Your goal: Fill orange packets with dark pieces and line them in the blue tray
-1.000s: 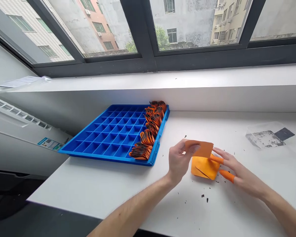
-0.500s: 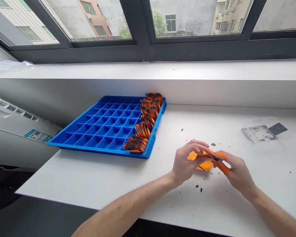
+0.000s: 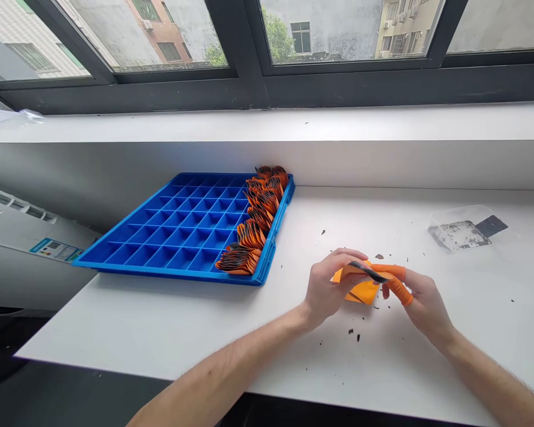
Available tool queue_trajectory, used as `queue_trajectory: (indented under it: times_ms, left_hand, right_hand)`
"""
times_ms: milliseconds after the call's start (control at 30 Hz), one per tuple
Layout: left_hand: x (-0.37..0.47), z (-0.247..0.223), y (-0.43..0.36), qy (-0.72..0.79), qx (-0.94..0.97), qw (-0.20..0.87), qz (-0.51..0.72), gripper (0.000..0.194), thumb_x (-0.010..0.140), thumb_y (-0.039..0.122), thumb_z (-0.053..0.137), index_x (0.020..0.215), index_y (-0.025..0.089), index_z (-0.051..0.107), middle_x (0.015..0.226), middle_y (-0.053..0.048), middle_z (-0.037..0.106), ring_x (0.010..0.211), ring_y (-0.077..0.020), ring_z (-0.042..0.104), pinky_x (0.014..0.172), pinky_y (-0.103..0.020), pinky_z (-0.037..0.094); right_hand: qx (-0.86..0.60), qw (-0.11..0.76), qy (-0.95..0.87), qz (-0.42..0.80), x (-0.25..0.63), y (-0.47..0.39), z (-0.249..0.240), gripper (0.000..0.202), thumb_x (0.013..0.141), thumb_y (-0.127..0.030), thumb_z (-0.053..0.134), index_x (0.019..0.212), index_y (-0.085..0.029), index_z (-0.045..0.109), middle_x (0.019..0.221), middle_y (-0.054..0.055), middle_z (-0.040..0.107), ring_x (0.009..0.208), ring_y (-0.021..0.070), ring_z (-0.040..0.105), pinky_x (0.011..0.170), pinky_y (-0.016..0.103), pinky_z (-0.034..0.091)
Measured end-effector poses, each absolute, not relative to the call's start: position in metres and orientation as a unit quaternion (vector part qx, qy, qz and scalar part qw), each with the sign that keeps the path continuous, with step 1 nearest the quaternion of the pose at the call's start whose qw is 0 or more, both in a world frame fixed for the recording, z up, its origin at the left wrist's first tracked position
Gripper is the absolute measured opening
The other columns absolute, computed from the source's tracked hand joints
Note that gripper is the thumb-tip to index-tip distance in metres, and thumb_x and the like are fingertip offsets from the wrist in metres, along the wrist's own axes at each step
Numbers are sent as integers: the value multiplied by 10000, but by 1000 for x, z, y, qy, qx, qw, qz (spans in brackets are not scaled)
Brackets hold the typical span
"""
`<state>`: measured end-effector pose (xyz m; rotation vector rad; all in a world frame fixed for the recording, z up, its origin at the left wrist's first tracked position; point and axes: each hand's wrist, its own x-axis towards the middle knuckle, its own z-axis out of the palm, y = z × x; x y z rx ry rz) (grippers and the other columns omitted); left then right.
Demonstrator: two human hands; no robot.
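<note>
Left hand (image 3: 328, 286) grips one end of a curved orange-and-black piece (image 3: 367, 272) between thumb and fingers; right hand (image 3: 428, 300), thumb and forefinger in orange finger covers (image 3: 400, 291), pinches the other end nearly closed, above orange sheets (image 3: 364, 293) on the white table (image 3: 338, 367).

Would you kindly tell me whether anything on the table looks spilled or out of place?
Yes: small dark scraps lie scattered over the table, some on the near side of the orange pile. They look like stray litter, unlike the pieces packed in the tray.
</note>
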<state>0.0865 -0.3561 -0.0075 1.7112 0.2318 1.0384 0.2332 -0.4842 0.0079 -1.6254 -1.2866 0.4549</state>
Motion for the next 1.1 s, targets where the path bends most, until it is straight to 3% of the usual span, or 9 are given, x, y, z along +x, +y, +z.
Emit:
queue_trajectory:
  times_ms: [200,367,467,533,633,867,1100]
  left_hand:
    - [88,-7,-355,92,716,518,460,299,943,436,648,883,162,749,920,-104,740,932,-207,718,814,-341,627]
    - [89,-4,-354,87,714,503,479,207,939,352,675,860,174,742,881,-84,743,897,-195,715,790,-321,624]
    - [88,-4,-357,75,719,500,476,180,945,328,670,866,180,735,850,-72,739,894,-197,715,764,-318,629]
    - [88,-5,-359,66,726,497,470,173,951,321,660,872,184,729,853,-70,737,888,-196,717,752,-320,634]
    - [89,-6,-361,52,739,487,463,145,953,293,656,881,186,723,868,-66,740,872,-187,719,745,-318,640]
    - [90,-5,-357,43,743,468,476,116,947,268,664,913,199,751,857,-58,743,877,-185,712,755,-315,639]
    - [91,-9,-359,48,730,480,484,106,940,248,674,918,206,768,848,-54,745,866,-173,696,734,-287,619]
  right_hand:
    - [-704,496,-491,131,237,-487,8,484,978,-656,521,988,-242,771,635,0,623,525,154,564,525,296,507]
    - [-791,492,-358,-55,296,-503,32,499,1012,-641,442,1071,-210,685,732,15,582,617,161,532,596,301,475]
    - [-849,414,-305,-123,360,-517,56,546,958,-692,468,1117,-203,652,849,52,617,703,194,557,618,323,438]
    - [-890,324,-288,-138,402,-524,65,547,871,-740,533,917,-215,682,954,84,649,752,222,566,636,347,397]
    - [-938,198,-261,-115,448,-526,61,565,774,-757,613,866,-202,660,989,107,656,630,197,509,593,353,329]
    - [-965,63,-247,-65,483,-526,33,321,906,-508,605,829,-197,632,709,16,586,623,175,488,636,311,330]
    - [-952,104,-254,-136,490,-537,37,346,938,-488,525,1009,-197,699,1061,84,676,719,197,523,621,334,311]
